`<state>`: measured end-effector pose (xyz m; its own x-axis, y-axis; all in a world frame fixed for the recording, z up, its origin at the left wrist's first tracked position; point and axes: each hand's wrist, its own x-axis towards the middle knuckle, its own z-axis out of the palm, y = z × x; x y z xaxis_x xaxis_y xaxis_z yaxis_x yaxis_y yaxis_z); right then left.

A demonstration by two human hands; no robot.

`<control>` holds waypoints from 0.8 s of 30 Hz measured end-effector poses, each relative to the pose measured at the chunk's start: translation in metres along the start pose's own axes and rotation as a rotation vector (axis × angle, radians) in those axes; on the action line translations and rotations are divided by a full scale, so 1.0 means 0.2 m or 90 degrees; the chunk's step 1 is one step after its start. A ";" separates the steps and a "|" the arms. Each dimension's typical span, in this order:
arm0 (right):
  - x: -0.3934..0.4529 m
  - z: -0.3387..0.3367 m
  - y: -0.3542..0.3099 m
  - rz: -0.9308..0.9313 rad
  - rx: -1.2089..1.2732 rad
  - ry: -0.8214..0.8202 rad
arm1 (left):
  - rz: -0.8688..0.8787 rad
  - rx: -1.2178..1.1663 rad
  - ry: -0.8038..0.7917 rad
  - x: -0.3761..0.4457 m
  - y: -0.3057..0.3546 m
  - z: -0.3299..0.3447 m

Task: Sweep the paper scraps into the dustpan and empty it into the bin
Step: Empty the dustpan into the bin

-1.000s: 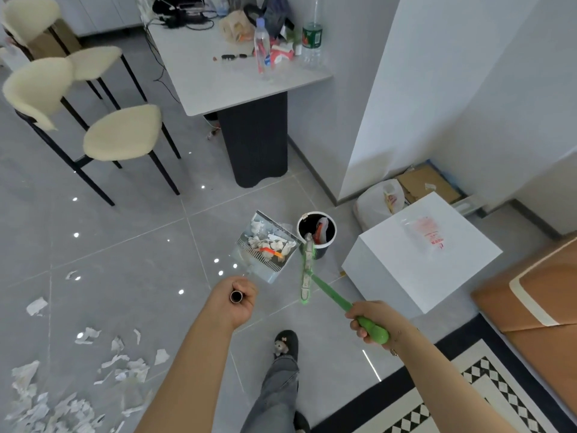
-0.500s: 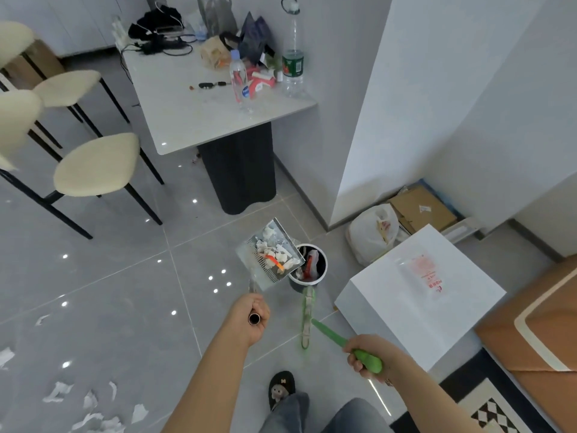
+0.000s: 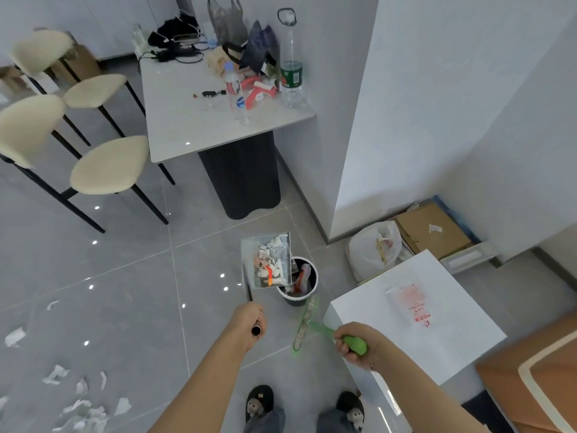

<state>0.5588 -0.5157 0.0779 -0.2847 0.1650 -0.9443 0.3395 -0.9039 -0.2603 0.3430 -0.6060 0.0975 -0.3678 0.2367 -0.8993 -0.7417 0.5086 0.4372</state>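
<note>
Dustpan (image 3: 271,263) of scraps, earlier left of the bin (image 3: 299,282), now tilted over its rim.

Left hand (image 3: 249,326): wrapped around the end of the dustpan's long handle.
Dustpan (image 3: 267,260): held up off the floor, loaded with white scraps and an orange piece, its right edge overlapping the bin's rim.
Bin (image 3: 307,289): small, round and dark, set on the grey floor (image 3: 125,276), with rubbish seen inside.
Right hand (image 3: 356,343): closed around the green brush handle.
Brush (image 3: 304,326): head held just right of the bin.
Scraps (image 3: 81,398): more white paper scattered on the floor at lower left.
Table (image 3: 187,120): cluttered, beyond the bin.
Chairs (image 3: 106,164): cream seats, left of the table.
Feet: two dark slippers (image 3: 259,401) seen at the bottom edge.
</note>
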 end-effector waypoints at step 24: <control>-0.01 0.11 -0.18 -0.102 -0.044 0.140 | 0.037 0.432 0.048 0.23 -0.07 0.07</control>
<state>0.5262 -0.4919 0.0934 -0.1404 0.3922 -0.9091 0.3683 -0.8316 -0.4157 0.3441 -0.5901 0.0492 -0.4531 0.2334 -0.8604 -0.2126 0.9090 0.3585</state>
